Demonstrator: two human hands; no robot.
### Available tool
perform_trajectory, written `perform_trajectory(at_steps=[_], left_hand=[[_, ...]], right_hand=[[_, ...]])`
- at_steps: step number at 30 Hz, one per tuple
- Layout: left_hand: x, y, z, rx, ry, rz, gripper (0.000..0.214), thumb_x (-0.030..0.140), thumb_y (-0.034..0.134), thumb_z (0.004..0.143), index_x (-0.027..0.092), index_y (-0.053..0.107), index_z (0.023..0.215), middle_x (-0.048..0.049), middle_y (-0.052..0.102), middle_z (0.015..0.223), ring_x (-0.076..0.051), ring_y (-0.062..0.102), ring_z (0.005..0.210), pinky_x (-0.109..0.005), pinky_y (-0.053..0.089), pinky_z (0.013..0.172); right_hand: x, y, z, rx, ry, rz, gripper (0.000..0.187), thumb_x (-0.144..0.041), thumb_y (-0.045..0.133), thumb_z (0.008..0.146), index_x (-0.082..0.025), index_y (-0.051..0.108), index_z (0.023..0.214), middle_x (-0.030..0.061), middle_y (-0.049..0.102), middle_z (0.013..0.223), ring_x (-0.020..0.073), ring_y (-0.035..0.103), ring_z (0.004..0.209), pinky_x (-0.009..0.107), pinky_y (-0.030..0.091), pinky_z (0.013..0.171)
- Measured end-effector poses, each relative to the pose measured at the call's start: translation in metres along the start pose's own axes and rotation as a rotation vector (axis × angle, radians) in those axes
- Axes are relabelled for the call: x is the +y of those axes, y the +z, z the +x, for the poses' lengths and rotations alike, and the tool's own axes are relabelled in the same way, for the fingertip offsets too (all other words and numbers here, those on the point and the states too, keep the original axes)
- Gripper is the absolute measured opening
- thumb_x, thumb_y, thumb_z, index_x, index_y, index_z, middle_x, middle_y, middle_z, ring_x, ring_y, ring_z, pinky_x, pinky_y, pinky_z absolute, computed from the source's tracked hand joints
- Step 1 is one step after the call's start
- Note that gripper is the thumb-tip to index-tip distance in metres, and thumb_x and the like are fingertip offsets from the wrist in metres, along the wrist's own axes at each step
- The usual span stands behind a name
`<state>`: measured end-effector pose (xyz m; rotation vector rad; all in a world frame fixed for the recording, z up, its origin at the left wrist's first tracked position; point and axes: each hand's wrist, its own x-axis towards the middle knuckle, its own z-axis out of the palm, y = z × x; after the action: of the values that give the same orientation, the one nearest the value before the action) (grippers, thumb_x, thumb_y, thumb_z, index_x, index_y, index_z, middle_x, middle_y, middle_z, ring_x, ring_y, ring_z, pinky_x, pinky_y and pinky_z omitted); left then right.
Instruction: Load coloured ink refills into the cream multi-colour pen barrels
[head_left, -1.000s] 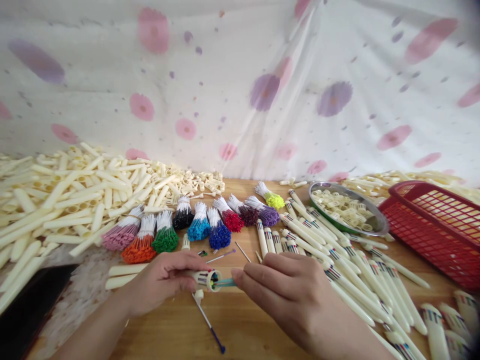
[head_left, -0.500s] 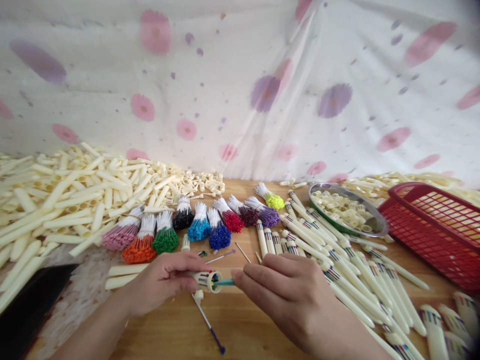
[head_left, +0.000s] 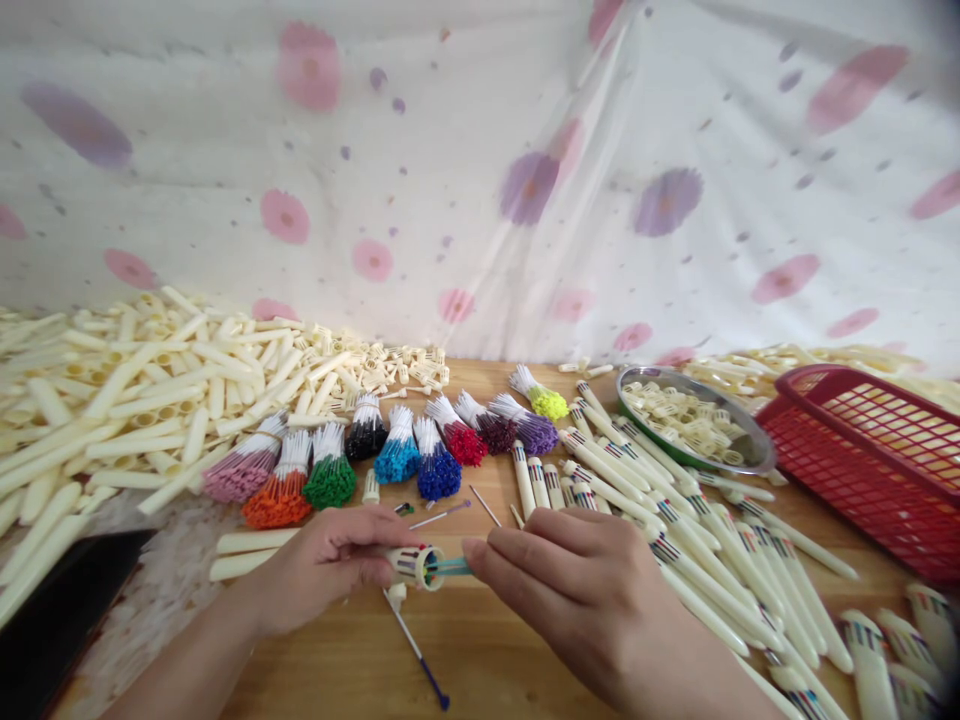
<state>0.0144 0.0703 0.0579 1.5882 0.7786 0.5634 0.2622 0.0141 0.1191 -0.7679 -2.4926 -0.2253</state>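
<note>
My left hand (head_left: 346,555) pinches a short cream pen barrel (head_left: 409,566) with coloured sliders in its slots, its open end facing right. My right hand (head_left: 574,585) is closed on teal tweezers (head_left: 452,566), whose two prongs reach into that open end; their tips are hidden inside. Below the barrel a refill with a dark blue tip (head_left: 429,672) lies on the table beside a small white piece. Behind my hands stand bundles of refills with coloured tips, among them orange (head_left: 277,497), green (head_left: 330,478) and blue (head_left: 439,472).
Long cream pen tubes (head_left: 112,400) are heaped at the left, above a black flat object (head_left: 64,610). Rows of multicolour pens (head_left: 720,560) cover the right side. A metal bowl (head_left: 757,455) of small cream parts stands by a red basket (head_left: 862,470). A flowered sheet hangs behind.
The tweezers' prongs, close together before, now show a gap between them. Both hands and the pen barrel have stayed nearly in place.
</note>
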Motion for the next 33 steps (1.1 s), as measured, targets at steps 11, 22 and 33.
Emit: perform_trajectory(at_steps=[11, 22, 33], left_hand=[[0.0, 0.0005, 0.0005, 0.005, -0.004, 0.018, 0.023, 0.022, 0.064, 0.074, 0.025, 0.073, 0.095, -0.0034, 0.063, 0.088, -0.016, 0.057, 0.077, -0.023, 0.046, 0.067], [0.0048, 0.0052, 0.0003, 0.052, -0.023, 0.062, 0.024, 0.018, 0.063, 0.072, 0.026, 0.074, 0.092, -0.0028, 0.065, 0.086, -0.018, 0.058, 0.078, -0.024, 0.047, 0.069], [-0.0024, 0.003, 0.0004, 0.126, -0.012, -0.012, 0.021, 0.019, 0.069, 0.069, 0.026, 0.073, 0.089, -0.0008, 0.064, 0.088, -0.018, 0.058, 0.085, -0.025, 0.044, 0.075]], right_hand=[[0.0008, 0.0025, -0.0009, -0.014, 0.001, 0.01, 0.027, -0.015, 0.035, 0.093, -0.008, 0.06, 0.102, 0.0061, 0.062, 0.074, 0.014, 0.046, 0.058, 0.028, 0.031, 0.049], [-0.0024, 0.0061, 0.0012, 0.013, -0.012, 0.01, 0.03, -0.014, 0.033, 0.093, -0.007, 0.062, 0.098, 0.0071, 0.063, 0.071, 0.0139, 0.051, 0.059, 0.028, 0.036, 0.049], [0.004, 0.0005, 0.0, 0.066, 0.028, 0.006, 0.024, -0.015, 0.039, 0.093, -0.01, 0.061, 0.099, 0.0058, 0.067, 0.082, 0.0135, 0.054, 0.064, 0.027, 0.039, 0.052]])
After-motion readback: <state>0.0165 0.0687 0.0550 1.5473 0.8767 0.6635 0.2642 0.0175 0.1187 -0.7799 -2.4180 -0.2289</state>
